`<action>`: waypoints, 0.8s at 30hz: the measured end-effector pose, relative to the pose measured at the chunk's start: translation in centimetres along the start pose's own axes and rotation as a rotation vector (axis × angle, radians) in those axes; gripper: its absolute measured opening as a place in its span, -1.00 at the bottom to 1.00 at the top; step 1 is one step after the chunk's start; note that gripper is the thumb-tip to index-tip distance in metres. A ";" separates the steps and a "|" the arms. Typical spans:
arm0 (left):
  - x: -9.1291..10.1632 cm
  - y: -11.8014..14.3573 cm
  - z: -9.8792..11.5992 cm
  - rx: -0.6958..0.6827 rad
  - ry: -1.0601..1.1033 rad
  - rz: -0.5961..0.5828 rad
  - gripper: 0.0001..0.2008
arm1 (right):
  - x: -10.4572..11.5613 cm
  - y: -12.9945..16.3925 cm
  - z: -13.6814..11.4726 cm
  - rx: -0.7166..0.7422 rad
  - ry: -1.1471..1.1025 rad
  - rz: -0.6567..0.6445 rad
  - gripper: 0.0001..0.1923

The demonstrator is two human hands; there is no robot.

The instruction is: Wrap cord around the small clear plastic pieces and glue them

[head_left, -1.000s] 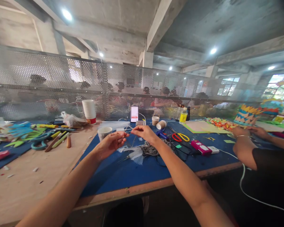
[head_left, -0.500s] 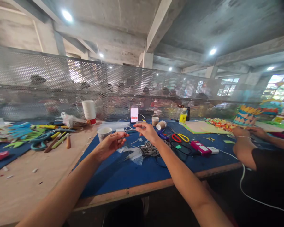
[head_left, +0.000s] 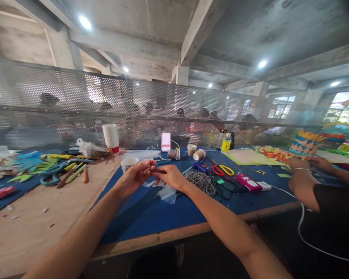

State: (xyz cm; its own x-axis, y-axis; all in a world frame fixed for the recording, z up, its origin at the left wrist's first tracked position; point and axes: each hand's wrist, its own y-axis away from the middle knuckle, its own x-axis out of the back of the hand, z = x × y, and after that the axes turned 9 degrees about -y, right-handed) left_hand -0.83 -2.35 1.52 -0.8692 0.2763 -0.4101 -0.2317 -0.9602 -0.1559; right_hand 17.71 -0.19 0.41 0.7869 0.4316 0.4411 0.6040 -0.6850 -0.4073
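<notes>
My left hand [head_left: 135, 176] and my right hand [head_left: 170, 175] meet fingertip to fingertip above the blue mat [head_left: 168, 211], pinching a thin pale thread that is hard to make out. Just under them lies a white fringed tuft [head_left: 168, 195]. To the right of my right hand sits a coil of grey cord [head_left: 201, 181]. A paper cup [head_left: 128, 162] stands behind my left hand, and a small spool [head_left: 173, 154] lies further back.
Red and yellow scissors [head_left: 222, 169], a pink device [head_left: 246, 182] and a phone [head_left: 165, 140] lie on the mat. Stacked cups [head_left: 111, 137] and green tools [head_left: 56, 170] sit left. Another person's arms [head_left: 304, 178] work at the right. A perforated metal screen [head_left: 75, 104] backs the table.
My right hand has dropped from a raised, outstretched position and come back in against my left hand. The view has shifted slightly, so the grey cord coil now shows clear of my arm.
</notes>
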 end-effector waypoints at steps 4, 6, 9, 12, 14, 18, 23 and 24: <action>-0.1 0.2 0.2 0.015 -0.014 0.000 -0.83 | 0.2 0.2 -0.1 -0.010 0.104 -0.021 -0.72; -0.2 0.2 0.3 0.014 -0.020 0.003 -0.84 | 0.2 0.3 -0.3 -0.010 0.126 -0.036 -0.71; -0.2 0.3 0.4 0.011 -0.031 0.002 -0.84 | 0.3 0.3 -0.5 -0.008 0.137 -0.044 -0.70; -0.1 0.2 0.3 0.007 -0.034 -0.009 -0.84 | 0.4 0.3 -0.6 -0.009 0.143 -0.042 -0.70; 0.0 0.2 0.2 0.003 -0.036 -0.013 -0.85 | 0.5 0.3 -0.5 -0.003 0.150 -0.043 -0.72; 0.0 0.2 0.3 0.014 -0.059 -0.036 -0.85 | 0.6 0.5 -0.6 0.003 0.177 -0.065 -0.75; -0.2 0.2 0.6 0.012 -0.085 0.010 -0.87 | 1.4 0.1 -1.1 0.111 0.252 0.152 -0.72; -0.2 0.2 0.7 0.018 -0.086 0.018 -0.87 | 1.6 -0.1 -1.1 0.138 0.225 0.233 -0.74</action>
State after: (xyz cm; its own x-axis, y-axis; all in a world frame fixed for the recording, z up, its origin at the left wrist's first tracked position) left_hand -1.02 -2.62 2.15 -0.9073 0.2554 -0.3341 -0.2231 -0.9657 -0.1325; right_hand 18.80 -0.10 2.03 0.8673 0.1223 0.4825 0.4349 -0.6576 -0.6151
